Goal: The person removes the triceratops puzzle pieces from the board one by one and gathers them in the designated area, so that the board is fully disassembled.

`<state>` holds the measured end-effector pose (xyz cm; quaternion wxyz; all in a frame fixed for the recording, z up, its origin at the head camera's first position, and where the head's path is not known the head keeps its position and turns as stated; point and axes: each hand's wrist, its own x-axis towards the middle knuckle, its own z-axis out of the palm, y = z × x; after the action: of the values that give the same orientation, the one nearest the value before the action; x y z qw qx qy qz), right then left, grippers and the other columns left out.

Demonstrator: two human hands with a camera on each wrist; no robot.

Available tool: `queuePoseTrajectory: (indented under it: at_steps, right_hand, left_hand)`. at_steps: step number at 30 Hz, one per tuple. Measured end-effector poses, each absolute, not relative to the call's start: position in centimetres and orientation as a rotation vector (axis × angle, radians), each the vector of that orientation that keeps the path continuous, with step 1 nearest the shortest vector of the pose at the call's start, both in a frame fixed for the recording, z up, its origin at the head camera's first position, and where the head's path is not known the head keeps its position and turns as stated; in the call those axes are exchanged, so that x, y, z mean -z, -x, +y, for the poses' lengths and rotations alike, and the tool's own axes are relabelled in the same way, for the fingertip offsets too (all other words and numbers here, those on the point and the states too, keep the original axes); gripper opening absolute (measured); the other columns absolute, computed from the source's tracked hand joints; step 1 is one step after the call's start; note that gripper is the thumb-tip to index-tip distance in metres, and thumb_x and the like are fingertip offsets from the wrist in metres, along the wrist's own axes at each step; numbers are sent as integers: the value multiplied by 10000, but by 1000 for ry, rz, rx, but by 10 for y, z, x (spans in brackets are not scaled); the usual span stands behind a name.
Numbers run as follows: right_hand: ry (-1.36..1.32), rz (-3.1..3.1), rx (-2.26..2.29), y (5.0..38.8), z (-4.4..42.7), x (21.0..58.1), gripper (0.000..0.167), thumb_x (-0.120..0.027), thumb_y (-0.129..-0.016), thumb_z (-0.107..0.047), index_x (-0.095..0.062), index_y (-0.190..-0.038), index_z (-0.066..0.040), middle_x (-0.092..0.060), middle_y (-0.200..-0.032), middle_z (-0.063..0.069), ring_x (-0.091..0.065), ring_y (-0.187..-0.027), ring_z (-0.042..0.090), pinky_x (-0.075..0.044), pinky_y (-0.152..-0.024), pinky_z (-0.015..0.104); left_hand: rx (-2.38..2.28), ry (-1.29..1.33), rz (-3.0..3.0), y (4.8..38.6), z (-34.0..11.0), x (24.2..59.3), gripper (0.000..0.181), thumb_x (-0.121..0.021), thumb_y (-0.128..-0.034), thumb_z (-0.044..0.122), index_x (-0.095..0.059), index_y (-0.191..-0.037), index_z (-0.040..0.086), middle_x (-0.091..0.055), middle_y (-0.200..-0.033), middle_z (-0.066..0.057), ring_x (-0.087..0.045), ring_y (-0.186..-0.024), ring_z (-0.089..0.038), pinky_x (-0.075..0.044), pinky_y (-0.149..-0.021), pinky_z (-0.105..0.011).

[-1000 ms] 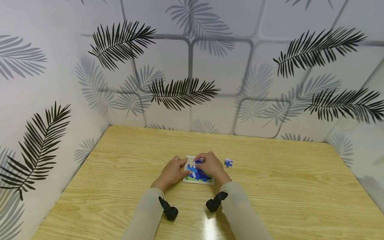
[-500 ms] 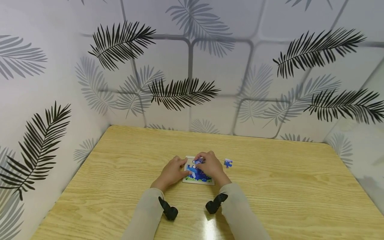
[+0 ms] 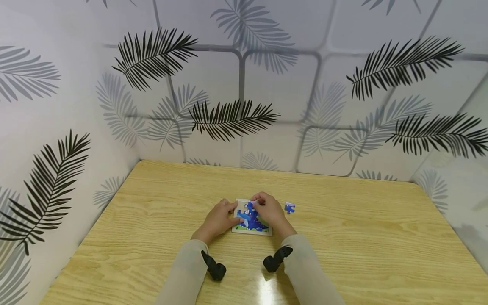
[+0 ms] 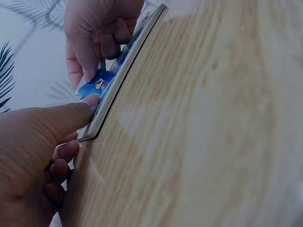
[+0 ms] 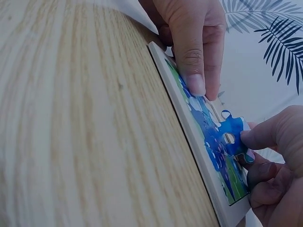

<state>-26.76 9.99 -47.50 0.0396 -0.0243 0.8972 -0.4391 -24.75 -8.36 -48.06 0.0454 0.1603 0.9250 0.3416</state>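
A small jigsaw puzzle board point(image 3: 248, 231) with a pale rim and a blue dinosaur picture lies flat on the table. At its left edge my left hand point(image 3: 218, 219) grips the board, thumb pressing on the picture and the other fingers curled by the rim. My right hand point(image 3: 270, 210) pinches a blue puzzle piece point(image 5: 231, 128) between thumb and fingers over the upper part of the board. In the right wrist view this piece stands tilted above the picture. Another puzzle piece point(image 3: 290, 208), blue and purple, lies loose to the right of the board.
The wooden table point(image 3: 366, 237) stretches to both sides of the board. A patterned wall point(image 3: 282, 89) with feather prints rises behind its far edge. Each wrist carries a black camera point(image 3: 216, 271).
The right fingertips have shifted slightly right and away, and more of the pinched puzzle piece shows. The left hand, the board and the loose piece have stayed in place.
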Motion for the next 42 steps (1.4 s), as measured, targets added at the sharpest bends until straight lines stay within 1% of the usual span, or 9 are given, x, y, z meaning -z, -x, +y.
queuePoseTrajectory:
  at_steps: [8, 15, 19, 24, 32, 39, 42]
  right_hand:
    - [62, 2727, 1420, 268, 101, 475, 115, -599, -919, -106, -676, -1002, -124, -614, -985, 54, -533, -936, 240, -425, -883, 459]
    - [-21, 2674, 1507, 271, 101, 478, 127, -595, -929, -109, -686, -1014, -131, -599, -1004, 54, -521, -958, 239, -423, -883, 430]
    - [-21, 2648, 1532, 274, 105, 478, 142, -585, -936, -109, -683, -1037, -132, -579, -995, 53, -505, -950, 235, -423, -851, 404]
    - [3, 2614, 1585, 274, 113, 475, 145, -596, -931, -105, -688, -1041, -126, -562, -979, 38, -491, -928, 218, -415, -796, 343]
    - [-20, 2593, 1657, 273, 138, 471, 148, -590, -932, -110, -689, -1041, -96, -528, -946, 35, -452, -914, 202, -380, -745, 295]
    - [-95, 2563, 1719, 272, 168, 470, 180, -581, -939, -110, -678, -1076, -47, -527, -908, 44, -474, -778, 181, -414, -642, 261]
    - [-110, 2580, 1713, 272, 183, 471, 207, -568, -947, -111, -667, -1107, -25, -566, -948, 57, -493, -814, 176, -429, -678, 260]
  left_hand:
    - [-1047, -490, 2824, 248, -84, 481, 639, -706, -857, 288, -467, -1378, 5, -368, -821, -28, -344, -710, -162, -289, -643, -284]
    - [-1052, -488, 2822, 248, -84, 480, 636, -707, -856, 282, -469, -1376, 2, -370, -822, -28, -349, -714, -163, -291, -646, -286]
    - [-1048, -482, 2814, 248, -83, 480, 636, -705, -858, 286, -469, -1377, 6, -372, -829, -32, -361, -724, -165, -302, -656, -291]
    - [-1031, -449, 2803, 248, -83, 480, 637, -700, -860, 300, -468, -1384, 21, -385, -853, -35, -384, -759, -166, -319, -673, -292]
    - [-1024, -427, 2804, 248, -82, 481, 645, -701, -859, 304, -460, -1394, 37, -393, -855, -29, -385, -772, -165, -321, -684, -296]
    - [-1034, -426, 2807, 248, -82, 482, 648, -708, -853, 299, -460, -1394, 41, -389, -851, -29, -381, -766, -164, -321, -683, -296]
    - [-1038, -435, 2815, 247, -82, 481, 642, -710, -852, 294, -470, -1386, 31, -406, -860, -29, -386, -769, -171, -331, -696, -306]
